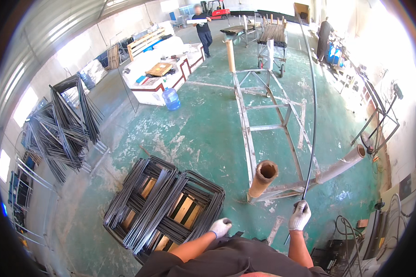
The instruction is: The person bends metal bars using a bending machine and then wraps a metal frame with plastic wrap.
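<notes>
Green-painted concrete floor (148, 134), worn to pale patches, spreads through a workshop with a ribbed metal roof (46, 27) and bright windows. At the far end stands a red forklift (217, 12); nearer, a co-worker in dark clothes (202, 28) carries something pale, and a second co-worker (324, 40) stands by the right-hand wall. A blue water jug (172, 100) sits on the floor against a white block-like platform (148, 96) with dark red trim.

The right hand (300, 216), in a white glove, has its fingers clamped around a long, thin dark rod (315, 115) near its lower end. The rod rises from that grip, bows slightly to the right and runs up toward the far end of the room, passing in view over the right side of a metal rack frame (248, 138). A brown cardboard tube (262, 180) stands at the rack's near left corner, and a paler tube (342, 165) tilts outward at the near right.

The left hand (221, 227), also gloved, has its fingers curled in; I cannot tell whether they hold anything. It is nearest to a pile of dark, round-cornered metal frames (150, 207), with wooden slats (184, 210) showing through the gaps. Farther left, more dark frames (69, 120) lean in a heap.
</notes>
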Demonstrator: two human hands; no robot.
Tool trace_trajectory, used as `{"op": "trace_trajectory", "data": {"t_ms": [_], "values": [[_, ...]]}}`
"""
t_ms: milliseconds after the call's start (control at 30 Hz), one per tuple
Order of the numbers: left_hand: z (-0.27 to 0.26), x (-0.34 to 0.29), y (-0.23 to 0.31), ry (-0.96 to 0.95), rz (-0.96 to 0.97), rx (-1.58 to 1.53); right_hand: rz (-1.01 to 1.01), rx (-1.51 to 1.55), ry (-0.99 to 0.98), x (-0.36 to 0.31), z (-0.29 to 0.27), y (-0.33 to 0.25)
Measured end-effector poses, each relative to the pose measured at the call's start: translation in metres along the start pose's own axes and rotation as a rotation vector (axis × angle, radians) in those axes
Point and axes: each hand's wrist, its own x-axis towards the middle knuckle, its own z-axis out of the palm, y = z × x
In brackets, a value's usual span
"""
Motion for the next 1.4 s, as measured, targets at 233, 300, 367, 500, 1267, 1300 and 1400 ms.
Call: {"op": "trace_trajectory", "data": {"t_ms": [233, 300, 367, 500, 1267, 1300, 1400], "values": [[-0.097, 0.037, -0.03, 0.066, -0.068, -0.508, 0.003, 0.309, -0.161, -0.05, 0.108, -0.082], [-0.117, 0.026, -0.014, 0.002, -0.047, -0.674, -0.008, 0.362, -0.201, -0.057, 0.135, -0.101], [-0.122, 0.02, 0.0, -0.038, 0.0, -0.76, -0.054, 0.423, -0.265, -0.058, 0.162, -0.105], [-0.124, 0.003, 0.042, -0.085, 0.087, -0.84, -0.171, 0.446, -0.386, -0.067, 0.203, -0.117], [-0.122, 0.01, 0.153, 0.019, 0.27, -0.582, -0.214, 0.508, -0.831, -0.041, 0.216, -0.126], [-0.12, 0.012, 0.152, 0.007, 0.289, -0.593, -0.215, 0.5, -0.829, -0.04, 0.214, -0.128], [-0.119, 0.017, 0.154, -0.045, 0.311, -0.602, -0.242, 0.47, -0.792, -0.035, 0.214, -0.133]]}}
